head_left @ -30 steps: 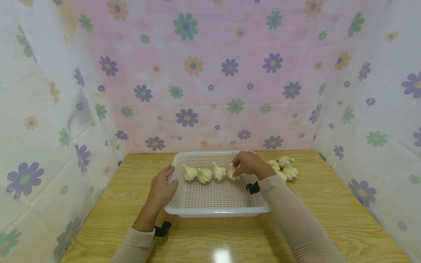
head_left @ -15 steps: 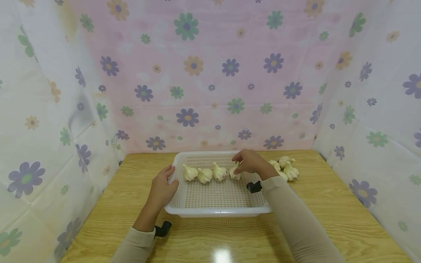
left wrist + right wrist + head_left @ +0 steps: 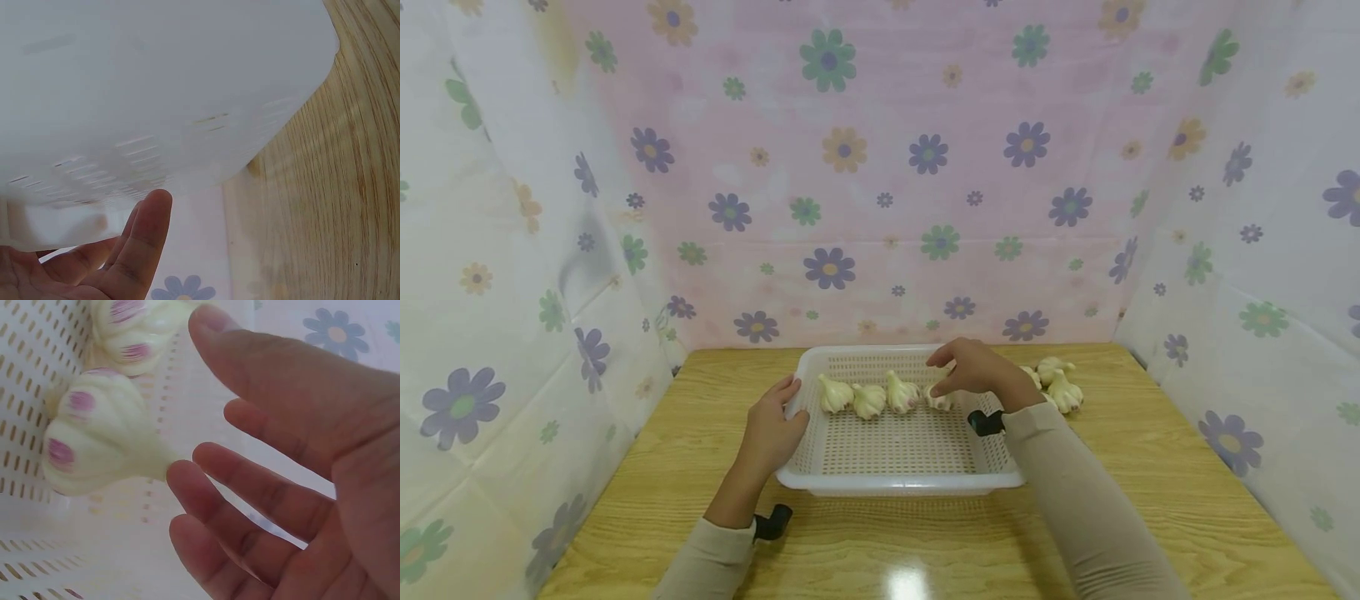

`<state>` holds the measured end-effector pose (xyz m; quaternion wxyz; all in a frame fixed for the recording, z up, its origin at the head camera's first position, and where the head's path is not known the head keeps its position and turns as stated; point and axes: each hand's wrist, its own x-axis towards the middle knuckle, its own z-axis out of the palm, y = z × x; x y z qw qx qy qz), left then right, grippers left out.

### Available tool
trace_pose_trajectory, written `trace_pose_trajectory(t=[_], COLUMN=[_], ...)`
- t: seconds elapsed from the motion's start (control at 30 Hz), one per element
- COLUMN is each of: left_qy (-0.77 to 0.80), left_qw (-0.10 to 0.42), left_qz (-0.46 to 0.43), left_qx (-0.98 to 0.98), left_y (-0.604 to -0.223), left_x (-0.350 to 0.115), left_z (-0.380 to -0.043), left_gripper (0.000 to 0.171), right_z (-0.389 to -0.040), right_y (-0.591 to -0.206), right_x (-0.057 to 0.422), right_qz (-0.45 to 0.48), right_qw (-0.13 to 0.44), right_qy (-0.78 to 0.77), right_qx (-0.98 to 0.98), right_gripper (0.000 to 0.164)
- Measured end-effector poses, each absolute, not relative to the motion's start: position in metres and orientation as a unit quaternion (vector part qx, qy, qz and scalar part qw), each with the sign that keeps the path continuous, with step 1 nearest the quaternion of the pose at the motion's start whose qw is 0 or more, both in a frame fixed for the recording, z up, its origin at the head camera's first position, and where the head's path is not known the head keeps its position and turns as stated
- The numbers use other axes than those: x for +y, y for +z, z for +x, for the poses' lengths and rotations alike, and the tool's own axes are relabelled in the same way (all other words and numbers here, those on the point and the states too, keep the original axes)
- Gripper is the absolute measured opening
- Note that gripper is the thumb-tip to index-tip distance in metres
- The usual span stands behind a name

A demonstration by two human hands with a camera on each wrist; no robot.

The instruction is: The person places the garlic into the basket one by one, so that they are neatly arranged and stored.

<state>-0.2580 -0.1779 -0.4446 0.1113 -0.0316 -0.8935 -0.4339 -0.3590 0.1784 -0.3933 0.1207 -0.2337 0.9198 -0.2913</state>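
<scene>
A white perforated plastic basket (image 3: 898, 482) stands on the wooden table. In it, several pale garlic bulbs (image 3: 869, 402) form a row toward the back. My left hand (image 3: 772, 429) holds the basket's left rim, thumb on the inner side; in the left wrist view its fingers (image 3: 147, 222) lie along the outer wall. My right hand (image 3: 976, 371) is over the right end of the row, partly covering the rightmost garlic bulb (image 3: 938, 400). In the right wrist view, that purple-marked bulb (image 3: 94, 437) rests in the basket with its stem close to my spread fingers, ungripped.
More garlic bulbs (image 3: 1064, 392) lie in a pile on the table right of the basket, partly behind my right forearm. Floral cloth (image 3: 880, 167) encloses the table (image 3: 1150, 500) at the back and both sides.
My right hand has let go of the rightmost garlic bulb, its fingers spreading as it lifted slightly up and to the right. The bulb stays in the row; my left hand is still at the rim.
</scene>
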Motion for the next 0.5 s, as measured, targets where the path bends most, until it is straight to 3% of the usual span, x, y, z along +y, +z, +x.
trace_pose_trajectory(t=[0.5], left_qy=[-0.441], left_qw=[0.112], left_qz=[-0.033], left_qx=[-0.89], left_y=[-0.444], left_x=[-0.178], left_z=[-0.258], left_gripper=[0.06], right_z=[-0.344], right_y=[-0.366], right_x=[0.199], right_qz=[-0.245], right_qw=[0.093], right_qy=[-0.31], right_qx=[0.914], right_gripper=[0.066])
